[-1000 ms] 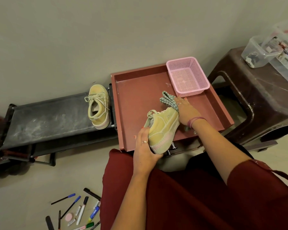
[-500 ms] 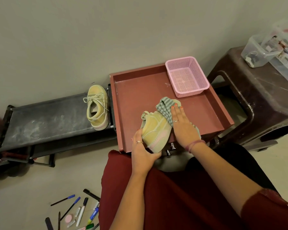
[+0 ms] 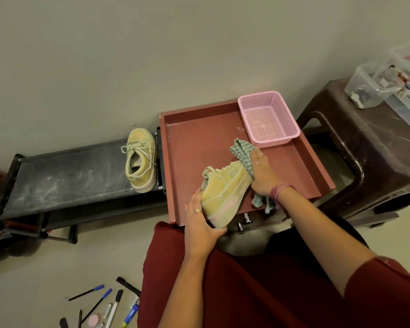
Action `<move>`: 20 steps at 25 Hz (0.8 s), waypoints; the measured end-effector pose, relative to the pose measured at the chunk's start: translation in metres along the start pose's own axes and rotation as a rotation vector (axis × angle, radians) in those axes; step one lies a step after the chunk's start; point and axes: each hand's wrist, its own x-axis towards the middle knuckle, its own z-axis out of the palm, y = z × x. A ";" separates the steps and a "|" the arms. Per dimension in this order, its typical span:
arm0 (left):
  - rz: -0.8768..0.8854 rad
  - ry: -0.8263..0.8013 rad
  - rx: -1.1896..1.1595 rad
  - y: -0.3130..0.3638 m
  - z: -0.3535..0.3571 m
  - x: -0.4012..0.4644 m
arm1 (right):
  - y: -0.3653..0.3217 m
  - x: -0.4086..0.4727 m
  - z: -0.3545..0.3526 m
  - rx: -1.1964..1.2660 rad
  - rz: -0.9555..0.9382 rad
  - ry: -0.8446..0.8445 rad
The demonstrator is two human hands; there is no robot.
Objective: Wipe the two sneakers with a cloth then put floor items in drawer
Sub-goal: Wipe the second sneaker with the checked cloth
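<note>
The red drawer (image 3: 182, 147) lies pulled open beneath both your hands, with a pink mesh basket (image 3: 269, 118) in its corner beyond your right hand (image 3: 263, 177). A second yellow sneaker (image 3: 141, 159) sits on the black rack (image 3: 69, 169), off past your left hand (image 3: 199, 223). That left hand grips the heel of the yellow sneaker (image 3: 225, 188), tilted over the drawer. Your right hand presses a green checked cloth (image 3: 243, 152) against the shoe's toe, fingers curled over it. Pens and markers (image 3: 109, 306) lie on the floor below your left hand.
</note>
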 end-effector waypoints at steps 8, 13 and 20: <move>-0.089 0.056 -0.078 -0.003 0.000 0.001 | -0.049 -0.126 0.049 -0.084 -0.387 -0.078; -0.070 0.055 -0.053 -0.004 0.003 0.002 | -0.007 -0.093 0.055 -0.503 -0.562 0.223; -0.013 0.034 0.031 -0.004 0.002 0.006 | 0.016 -0.028 0.002 -0.277 -0.270 0.230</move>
